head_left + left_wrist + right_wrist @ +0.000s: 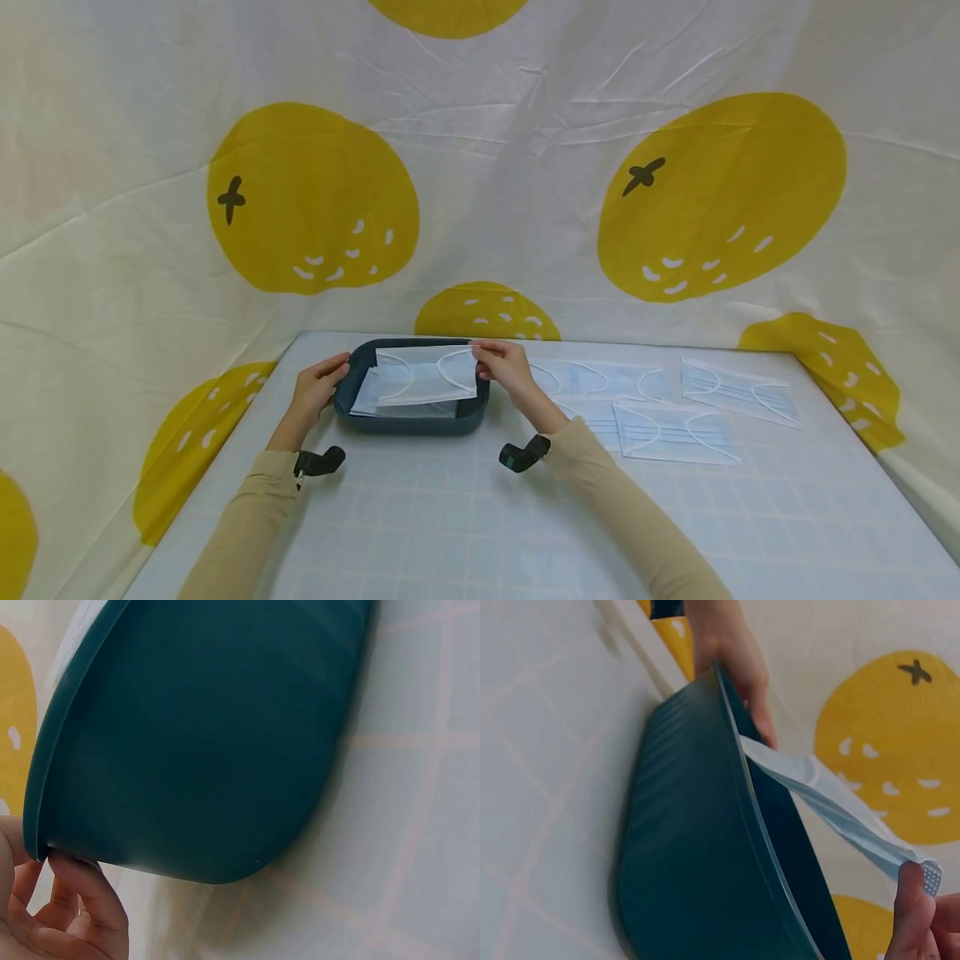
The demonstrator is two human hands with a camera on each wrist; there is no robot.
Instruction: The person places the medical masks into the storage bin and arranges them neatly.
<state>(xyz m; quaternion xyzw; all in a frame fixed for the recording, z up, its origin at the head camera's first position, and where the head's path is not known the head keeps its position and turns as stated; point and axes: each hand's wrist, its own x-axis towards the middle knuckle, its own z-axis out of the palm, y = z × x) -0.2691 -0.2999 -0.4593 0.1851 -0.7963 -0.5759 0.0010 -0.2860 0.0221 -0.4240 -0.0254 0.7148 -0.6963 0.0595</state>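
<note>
A dark teal plastic bin (408,426) stands toward the back of the table, with flat blue masks (431,410) lying inside. My left hand (315,393) grips its left end; in the left wrist view, the fingers (94,896) pinch the rim. Above the bin, my right hand (512,368) holds a pale blue face mask (420,377) by its right edge. Seen from the right wrist, the pinched corner of that mask (840,810) is raised above the rim while its far end slopes down to the bin. White ear loops show on its upper face.
Several more masks lie flat right of the bin, among them a front one (675,433) and a far-right one (738,392). The table (450,525) has a pale grid cover. Behind it hangs a white cloth (510,208) with yellow fruit prints.
</note>
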